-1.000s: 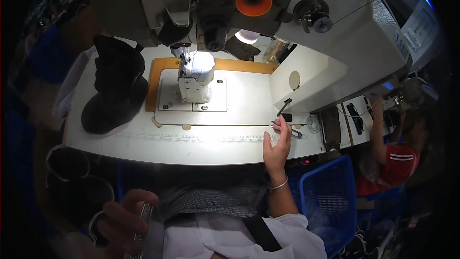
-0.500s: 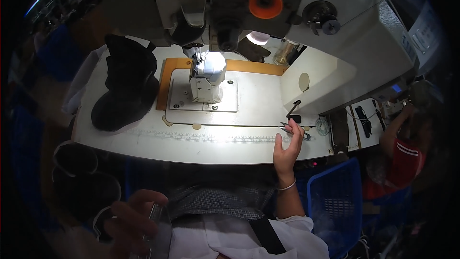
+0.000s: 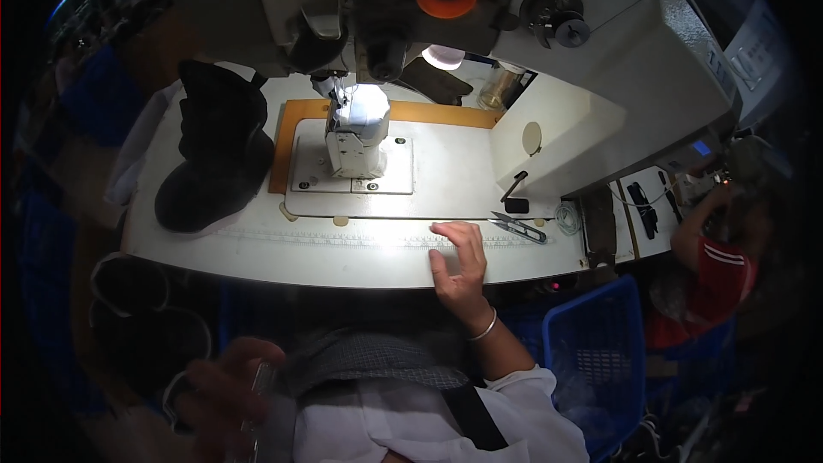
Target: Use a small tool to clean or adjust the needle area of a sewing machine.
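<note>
My right hand [image 3: 463, 272] is over the front of the white table [image 3: 369, 270], fingers apart and holding nothing, above the ruler strip [image 3: 343, 241]. To its right, thread snips [image 3: 520, 229] lie on the tabletop, apart from the fingers. Low on the left, my left hand [image 3: 225, 381] is in dim light and blurred, its fingers bent around a flat object with a shiny edge [image 3: 258, 403]; its kind cannot be made out. A post-bed sewing machine [image 3: 357, 133] stands lit beyond the right hand. Black shoe uppers [image 3: 214, 154] rest on the table at the left.
The machine's head and arm [image 3: 591, 120] overhang the far side. A blue basket [image 3: 596, 360] stands right of my body. Dark rounded pieces [image 3: 137, 317] are below the table's left end. A person in a red sleeve [image 3: 724, 279] sits at the far right.
My right hand has moved left, away from the thread snips, which now lie uncovered on the table. The left hand stays low at the left with the flat object. The view has shifted slightly.
</note>
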The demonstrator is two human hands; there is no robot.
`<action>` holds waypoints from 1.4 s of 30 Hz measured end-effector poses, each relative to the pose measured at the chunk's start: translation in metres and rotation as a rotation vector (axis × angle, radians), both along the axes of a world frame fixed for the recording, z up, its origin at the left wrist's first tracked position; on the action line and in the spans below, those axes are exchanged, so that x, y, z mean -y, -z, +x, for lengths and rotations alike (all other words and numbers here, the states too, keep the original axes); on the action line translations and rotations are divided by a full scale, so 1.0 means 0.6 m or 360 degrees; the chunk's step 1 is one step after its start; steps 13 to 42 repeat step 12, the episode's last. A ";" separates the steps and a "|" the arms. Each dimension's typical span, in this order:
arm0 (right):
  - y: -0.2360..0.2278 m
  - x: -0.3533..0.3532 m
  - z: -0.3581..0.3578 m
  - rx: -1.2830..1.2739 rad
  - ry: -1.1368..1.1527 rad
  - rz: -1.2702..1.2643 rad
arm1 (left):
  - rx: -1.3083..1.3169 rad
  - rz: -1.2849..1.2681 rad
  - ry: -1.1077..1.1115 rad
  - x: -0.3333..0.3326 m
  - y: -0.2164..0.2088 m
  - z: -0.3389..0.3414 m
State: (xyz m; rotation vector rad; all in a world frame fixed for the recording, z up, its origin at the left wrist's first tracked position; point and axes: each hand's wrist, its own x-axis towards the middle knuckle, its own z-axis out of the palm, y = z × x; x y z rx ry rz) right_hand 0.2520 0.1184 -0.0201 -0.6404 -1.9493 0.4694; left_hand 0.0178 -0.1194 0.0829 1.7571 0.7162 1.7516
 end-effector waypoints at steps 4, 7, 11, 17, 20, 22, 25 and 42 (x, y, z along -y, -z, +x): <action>-0.009 0.005 -0.023 0.0070 -0.0114 -0.0080 | 0.0172 0.0111 -0.0240 0.026 0.077 -0.007; -0.011 0.018 -0.030 -0.0041 -0.0301 -0.0250 | 0.0148 -0.0229 -0.0246 0.033 0.138 -0.012; -0.009 0.013 -0.037 -0.0356 -0.0636 -0.0593 | 0.0079 -0.0747 -0.0249 -0.134 0.131 0.031; -0.012 0.012 -0.038 -0.0503 -0.0750 -0.0712 | 0.0056 -0.0762 -0.0267 -0.123 0.130 0.028; -0.012 0.012 -0.038 -0.0503 -0.0750 -0.0712 | 0.0056 -0.0762 -0.0267 -0.123 0.130 0.028; -0.012 0.012 -0.038 -0.0503 -0.0750 -0.0712 | 0.0056 -0.0762 -0.0267 -0.123 0.130 0.028; -0.012 0.012 -0.038 -0.0503 -0.0750 -0.0712 | 0.0056 -0.0762 -0.0267 -0.123 0.130 0.028; -0.012 0.012 -0.038 -0.0503 -0.0750 -0.0712 | 0.0056 -0.0762 -0.0267 -0.123 0.130 0.028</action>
